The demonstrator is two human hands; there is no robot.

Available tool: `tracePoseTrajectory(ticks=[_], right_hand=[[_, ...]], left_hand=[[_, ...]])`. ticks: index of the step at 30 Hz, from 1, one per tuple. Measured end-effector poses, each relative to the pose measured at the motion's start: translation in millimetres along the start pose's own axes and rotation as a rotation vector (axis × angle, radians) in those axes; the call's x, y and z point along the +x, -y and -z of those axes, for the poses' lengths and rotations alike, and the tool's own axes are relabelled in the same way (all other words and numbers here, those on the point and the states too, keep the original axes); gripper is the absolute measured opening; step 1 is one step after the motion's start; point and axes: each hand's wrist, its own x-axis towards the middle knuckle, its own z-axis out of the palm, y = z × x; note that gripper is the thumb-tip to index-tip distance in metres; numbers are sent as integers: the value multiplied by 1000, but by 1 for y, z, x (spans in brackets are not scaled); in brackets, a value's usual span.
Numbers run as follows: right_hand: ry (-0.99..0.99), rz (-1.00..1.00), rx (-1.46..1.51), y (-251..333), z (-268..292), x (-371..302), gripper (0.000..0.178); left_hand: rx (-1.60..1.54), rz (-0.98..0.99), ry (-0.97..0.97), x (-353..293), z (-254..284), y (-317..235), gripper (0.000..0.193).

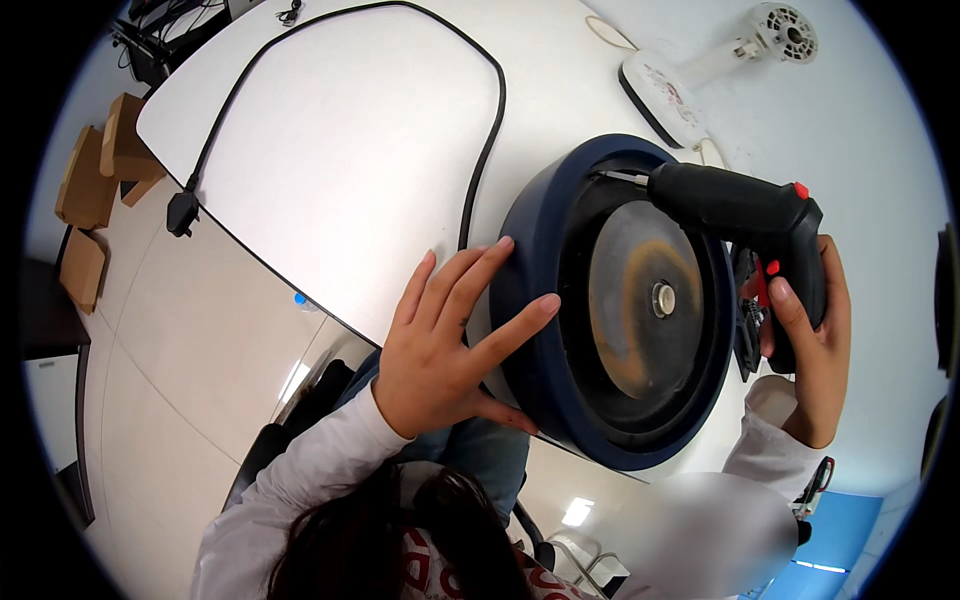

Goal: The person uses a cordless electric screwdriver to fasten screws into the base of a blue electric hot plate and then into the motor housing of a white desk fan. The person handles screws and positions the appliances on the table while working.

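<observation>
A round appliance with a dark blue rim (535,215) stands tilted on edge at the table's front. Inside it is a grey heating plate (620,340) with a brownish ring stain and a small metal centre. My left hand (440,345) lies against the near left side, fingers spread, their tips touching the rim. My right hand (815,345) is wrapped round the grip of a black power screwdriver (735,205) with red buttons. Its thin bit points left into the upper part of the recess; whether it meets a screw is too small to tell.
A black power cord (497,70) loops over the white table (340,170), its plug (183,213) hanging at the left edge. Behind the appliance lies a white base with a stem (660,95) and round grille. A black-and-red object (750,310) sits beside my right hand. Cardboard boxes (88,180) are far left.
</observation>
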Motion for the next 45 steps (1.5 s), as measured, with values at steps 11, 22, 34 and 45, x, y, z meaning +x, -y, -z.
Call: tracePoseTrajectory(ticks=[11, 22, 34, 45], right_hand=[[33, -30, 30, -2, 4, 3, 48], [68, 12, -117, 19, 11, 27, 42], [216, 65, -335, 50, 19, 55, 46], [303, 154, -388, 57, 16, 65, 43]], left_hand=[[10, -5, 4, 0, -1, 0, 113], [8, 2, 9, 0, 0, -2, 115], [-1, -2, -18, 1, -2, -3, 110], [41, -47, -49, 1, -6, 1, 125]])
